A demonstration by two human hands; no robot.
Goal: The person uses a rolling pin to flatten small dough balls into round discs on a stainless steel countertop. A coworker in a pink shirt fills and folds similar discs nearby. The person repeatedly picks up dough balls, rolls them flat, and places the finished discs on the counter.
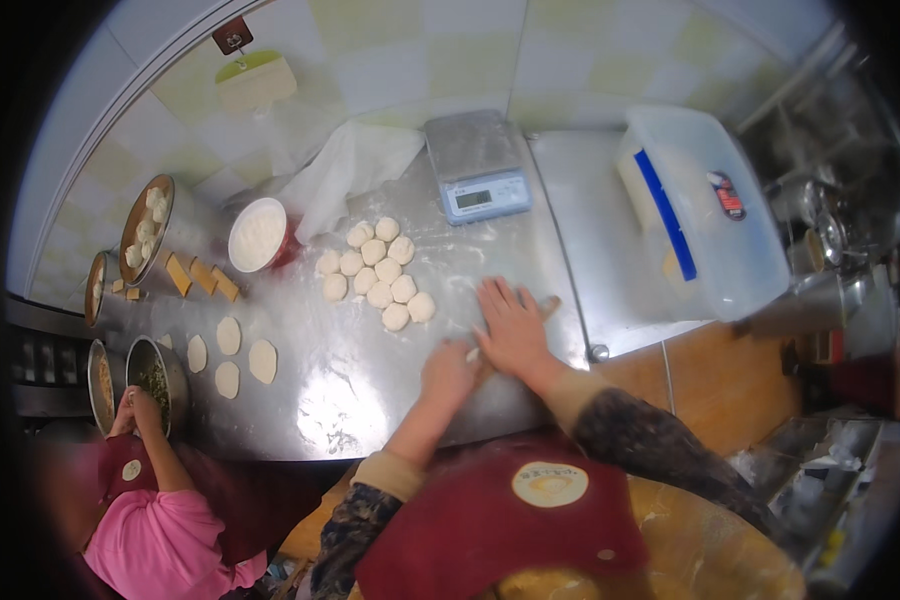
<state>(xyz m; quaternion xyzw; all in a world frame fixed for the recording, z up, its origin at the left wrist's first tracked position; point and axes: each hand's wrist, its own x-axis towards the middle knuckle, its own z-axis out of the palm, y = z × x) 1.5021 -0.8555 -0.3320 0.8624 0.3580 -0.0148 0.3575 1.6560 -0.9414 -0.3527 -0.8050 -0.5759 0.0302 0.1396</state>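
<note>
My right hand (pixel 511 328) lies flat, fingers extended, on a thin wooden rolling pin (pixel 551 307) at the right part of the steel table. Close beside it, my left hand (pixel 448 369) has curled fingers at the edge of a small piece of dough (pixel 472 355), mostly hidden by the hands. Several floured dough balls (pixel 379 274) sit in a cluster beyond my left hand. Farther left lie several flat dough rounds (pixel 262 361). A bowl of flour (pixel 258 235) stands behind them.
A digital scale (pixel 487 195) and a plastic bag (pixel 367 169) are at the back. A lidded plastic bin (pixel 735 225) stands on the right. At left, a co-worker's hands (pixel 136 411) are over a metal bowl of green filling (pixel 150 349), near trays of shaped dough (pixel 166 196).
</note>
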